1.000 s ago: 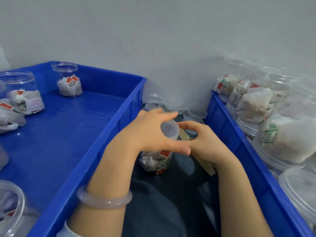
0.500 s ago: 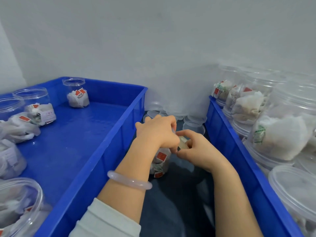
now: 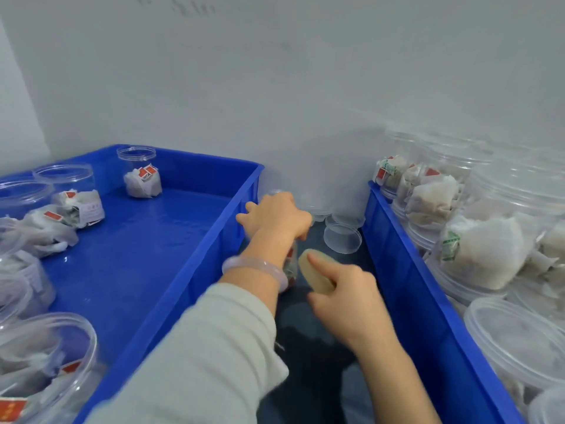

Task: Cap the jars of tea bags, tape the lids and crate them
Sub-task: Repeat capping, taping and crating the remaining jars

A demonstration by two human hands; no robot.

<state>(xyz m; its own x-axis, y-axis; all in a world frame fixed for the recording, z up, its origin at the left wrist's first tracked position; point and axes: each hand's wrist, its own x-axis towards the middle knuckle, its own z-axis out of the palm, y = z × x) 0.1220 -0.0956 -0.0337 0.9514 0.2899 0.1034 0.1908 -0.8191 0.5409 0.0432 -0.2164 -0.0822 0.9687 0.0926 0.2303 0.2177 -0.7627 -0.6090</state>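
A small clear jar of tea bags stands in the dark gap between two blue crates, mostly hidden under my left wrist. My left hand covers its top with the fingers curled down round the lid. Just right of the jar, my right hand grips a tan roll of tape, index finger lying along it. The left crate holds several open jars of tea bags, one at its far corner.
Loose clear lids lie at the far end of the gap, against the white wall. The right crate is packed with several larger jars of tea bags and lids. The left crate's middle floor is bare blue plastic.
My left hand has closed down over the jar's top. My right hand has drawn back from the lid toward me, with the tape roll in it. The view has shifted.
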